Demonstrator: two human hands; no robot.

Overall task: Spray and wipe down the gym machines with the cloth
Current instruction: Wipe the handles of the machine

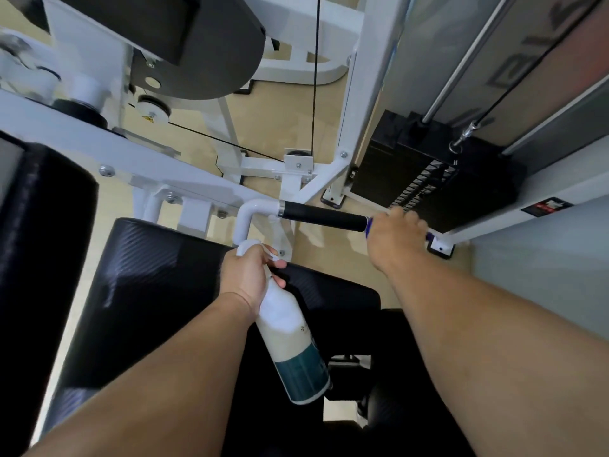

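Note:
My left hand (247, 274) grips the neck of a white spray bottle (293, 338) with a teal label, its nozzle up near the white bend of the machine's handle. My right hand (392, 237) is closed around the far end of the black foam handle grip (324, 216). A blue cloth (369, 225) shows only as slivers at the edges of that hand, wrapped on the grip. Below both arms lies the black padded seat (158, 291) of the white-framed gym machine (184, 179).
A black weight stack (428, 179) with chrome guide rods stands at the right. Thin black cables (314, 77) run down to a pulley. A black round pad (39, 225) fills the left edge. The floor is beige wood.

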